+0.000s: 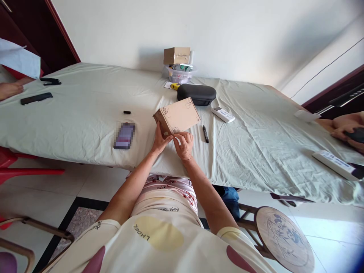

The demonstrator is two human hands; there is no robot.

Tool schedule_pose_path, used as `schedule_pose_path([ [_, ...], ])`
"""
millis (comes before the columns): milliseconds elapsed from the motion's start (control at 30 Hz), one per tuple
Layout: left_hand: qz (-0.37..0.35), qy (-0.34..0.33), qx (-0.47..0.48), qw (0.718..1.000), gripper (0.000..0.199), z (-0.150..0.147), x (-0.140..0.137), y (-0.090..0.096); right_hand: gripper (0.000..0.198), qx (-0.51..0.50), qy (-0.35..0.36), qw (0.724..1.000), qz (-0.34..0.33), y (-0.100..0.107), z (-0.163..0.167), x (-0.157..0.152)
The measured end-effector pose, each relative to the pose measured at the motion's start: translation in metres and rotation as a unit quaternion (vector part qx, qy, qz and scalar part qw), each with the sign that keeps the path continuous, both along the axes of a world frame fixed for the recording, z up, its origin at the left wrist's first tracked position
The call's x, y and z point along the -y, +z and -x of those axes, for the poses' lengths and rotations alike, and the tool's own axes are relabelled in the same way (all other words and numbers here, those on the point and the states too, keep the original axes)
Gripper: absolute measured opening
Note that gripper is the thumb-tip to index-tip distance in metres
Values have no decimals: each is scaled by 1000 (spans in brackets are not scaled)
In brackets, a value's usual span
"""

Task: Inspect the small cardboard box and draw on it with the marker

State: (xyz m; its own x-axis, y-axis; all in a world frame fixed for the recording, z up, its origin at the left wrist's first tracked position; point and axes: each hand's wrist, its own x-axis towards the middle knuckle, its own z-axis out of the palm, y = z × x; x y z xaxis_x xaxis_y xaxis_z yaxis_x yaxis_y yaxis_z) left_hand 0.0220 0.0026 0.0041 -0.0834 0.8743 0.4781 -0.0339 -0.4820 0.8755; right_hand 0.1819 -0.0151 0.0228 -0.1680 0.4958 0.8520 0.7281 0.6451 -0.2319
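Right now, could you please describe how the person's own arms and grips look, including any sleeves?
The left grip and right grip are bare hands without gloves. The forearms are uncovered. Both sleeves are short and cream: the left sleeve carries dark, lettering-like marks, the right sleeve a pale yellow patch.

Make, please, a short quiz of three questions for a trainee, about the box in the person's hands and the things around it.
1. True or false: the left hand touches the box.
2. Choose: which thing lies beside the box, on its right?
A. the phone
B. the pen
C. the tub
3. Fill the gap: the case behind the box is coloured ____.

Key: 1. True. 2. B. 3. Black.
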Motion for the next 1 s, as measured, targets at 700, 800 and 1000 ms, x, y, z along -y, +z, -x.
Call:
schedule_pose_path([
  [700, 11, 47, 11, 999, 127, 3, -1, -2, 31, -12, 25, 1000, -15, -8, 4, -7],
  [800, 11, 48, 13, 999, 128, 3, 0, -2, 33, -17, 31, 999, 0, -6, 4, -6],
  [1000, 24, 29, 29, 999, 123, 3, 2, 2, 29, -36, 15, 999, 15, -3, 4, -3],
])
